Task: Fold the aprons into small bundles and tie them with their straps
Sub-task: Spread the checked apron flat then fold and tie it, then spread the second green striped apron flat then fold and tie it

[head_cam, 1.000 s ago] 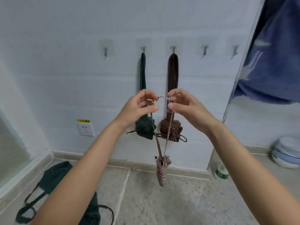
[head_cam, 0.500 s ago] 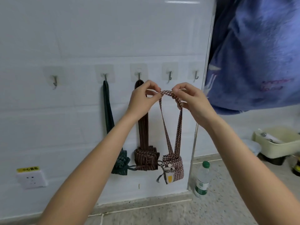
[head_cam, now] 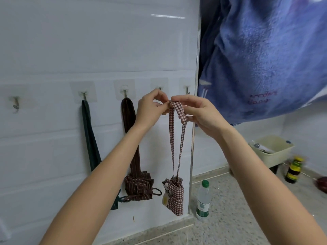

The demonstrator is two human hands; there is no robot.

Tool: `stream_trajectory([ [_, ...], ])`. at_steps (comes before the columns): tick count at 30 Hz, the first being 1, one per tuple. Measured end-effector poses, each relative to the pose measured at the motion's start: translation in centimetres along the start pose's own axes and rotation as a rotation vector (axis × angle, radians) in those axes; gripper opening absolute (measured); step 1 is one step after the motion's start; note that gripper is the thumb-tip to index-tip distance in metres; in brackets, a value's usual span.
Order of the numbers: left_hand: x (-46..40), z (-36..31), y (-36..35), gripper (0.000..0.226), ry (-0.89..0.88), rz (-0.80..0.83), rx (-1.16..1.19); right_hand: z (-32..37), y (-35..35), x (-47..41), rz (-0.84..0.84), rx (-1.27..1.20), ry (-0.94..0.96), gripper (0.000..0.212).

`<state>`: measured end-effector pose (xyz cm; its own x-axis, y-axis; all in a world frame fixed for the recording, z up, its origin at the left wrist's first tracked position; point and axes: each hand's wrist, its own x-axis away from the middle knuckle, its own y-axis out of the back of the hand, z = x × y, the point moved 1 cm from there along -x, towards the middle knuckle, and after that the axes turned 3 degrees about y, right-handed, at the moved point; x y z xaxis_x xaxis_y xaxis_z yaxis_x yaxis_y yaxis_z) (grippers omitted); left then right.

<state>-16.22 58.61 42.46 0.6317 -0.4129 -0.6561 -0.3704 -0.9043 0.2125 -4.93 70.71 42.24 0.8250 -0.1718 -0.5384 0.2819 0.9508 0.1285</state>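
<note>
**Checked cloth bundle raised to the hook**

Checked apron bundle (head_cam: 174, 195) hung light and limp from its strap loop (head_cam: 177, 110), which looked the best place to hold. The left hand (head_cam: 150, 110) and right hand (head_cam: 200, 114) each pinched the loop top, just below a wall hook (head_cam: 159, 88). Half a second earlier the loop was held lower and further from that hook. The brown bundle (head_cam: 138, 187) hung beside it.

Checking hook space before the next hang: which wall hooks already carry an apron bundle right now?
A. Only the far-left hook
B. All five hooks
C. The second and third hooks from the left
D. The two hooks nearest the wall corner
C: the dark green folded apron bundle hangs from the second hook and the brown striped folded apron bundle from the third, while both hands still hold the red-and-white checked apron bundle by its strap.
</note>
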Motion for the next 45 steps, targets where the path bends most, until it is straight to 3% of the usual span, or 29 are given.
stream_trajectory([
  [5, 0.4, 0.1, 0.1, 0.004, 0.114, 0.106, 0.19, 0.2, -0.1, -0.6, -0.16, 0.056, 0.156, 0.03],
  [10, 0.6, 0.8, 0.6, 0.019, 0.281, 0.292, 0.248, -0.5, -0.9, -2.6, -0.278, 0.406, 0.257, 0.032],
  [20, -1.5, 3.9, 2.2, 0.009, 0.195, -0.113, -0.099, -2.8, -3.2, -7.7, -0.323, 0.881, 0.284, 0.024],
  [27, -1.1, 4.8, 2.2, 0.006, 0.135, -0.136, -0.329, -4.0, -3.5, -7.8, -0.332, 0.89, 0.235, 0.019],
  [32, 0.2, 4.4, 2.2, 0.02, 0.04, -0.123, -0.508, -5.1, -3.1, -6.4, -0.294, 0.686, 0.193, 0.028],
  [38, 5.9, 5.8, 1.2, 0.016, 0.025, -0.084, -0.468, -10.7, -2.0, -0.4, -0.278, 0.512, 0.069, 0.022],
  [45, 12.6, 12.2, -1.8, 0.038, 0.28, 0.219, -0.693, -19.1, -2.7, 7.3, 0.02, 0.634, -0.277, 0.066],
])
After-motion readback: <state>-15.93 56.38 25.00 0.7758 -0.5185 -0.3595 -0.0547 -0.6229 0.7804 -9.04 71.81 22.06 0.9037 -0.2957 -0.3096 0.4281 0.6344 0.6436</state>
